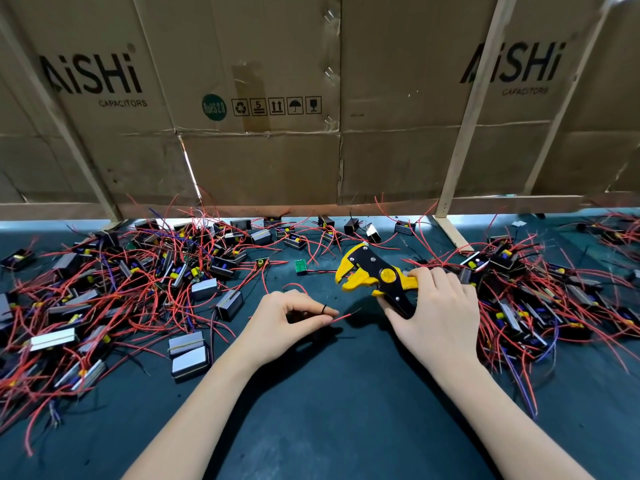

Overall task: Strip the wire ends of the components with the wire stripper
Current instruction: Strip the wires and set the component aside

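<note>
My right hand grips the handles of a yellow and black wire stripper, held just above the dark mat with its open jaws pointing left. My left hand pinches a red wire between thumb and forefinger, together with a thin black wire that loops over the fingers. The red wire's tip points right, toward the stripper, a short gap below the jaws. That wire curves back over my left hand to the mat behind it.
A big heap of black components with red wires covers the mat on the left, and another heap lies on the right. A small green board lies behind the stripper. Cardboard walls and wooden struts close the back.
</note>
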A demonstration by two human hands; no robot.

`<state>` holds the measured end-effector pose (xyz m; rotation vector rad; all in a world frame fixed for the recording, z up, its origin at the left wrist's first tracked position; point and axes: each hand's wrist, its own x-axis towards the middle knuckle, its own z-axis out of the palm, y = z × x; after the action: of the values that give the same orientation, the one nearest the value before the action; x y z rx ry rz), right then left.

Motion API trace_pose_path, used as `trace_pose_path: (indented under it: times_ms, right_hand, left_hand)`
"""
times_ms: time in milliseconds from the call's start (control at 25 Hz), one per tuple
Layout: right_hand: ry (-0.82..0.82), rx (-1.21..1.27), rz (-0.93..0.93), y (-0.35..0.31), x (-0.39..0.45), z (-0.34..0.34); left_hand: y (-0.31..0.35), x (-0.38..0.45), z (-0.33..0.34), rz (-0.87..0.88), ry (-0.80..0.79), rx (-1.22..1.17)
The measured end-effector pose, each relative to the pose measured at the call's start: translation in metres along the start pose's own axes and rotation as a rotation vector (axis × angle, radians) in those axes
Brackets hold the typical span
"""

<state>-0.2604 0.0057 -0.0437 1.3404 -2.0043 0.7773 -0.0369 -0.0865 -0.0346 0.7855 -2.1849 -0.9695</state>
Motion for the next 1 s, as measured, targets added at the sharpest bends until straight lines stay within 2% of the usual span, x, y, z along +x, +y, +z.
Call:
trace_pose_path:
  times_ms: [360,840,1000]
  right_hand:
    - [-0.051,-0.025,-0.105,-0.0006,-0.0018,0.0017]
    - [-0.024,0.04,-0.148,-0.0017,0.0008,-0.0045]
    - [-0.047,0.018,-0.109,-0.0055,0.0011,-0.0073]
  left_hand:
    - [0.0066,0.0062,0.0092,-0.012,-0.01,0.039]
    - [0.007,0.0055,0.0067,-0.013,-0.057,0.13]
    - [0.0062,0.0039,0.0053,-0.006,-0.078,0.136]
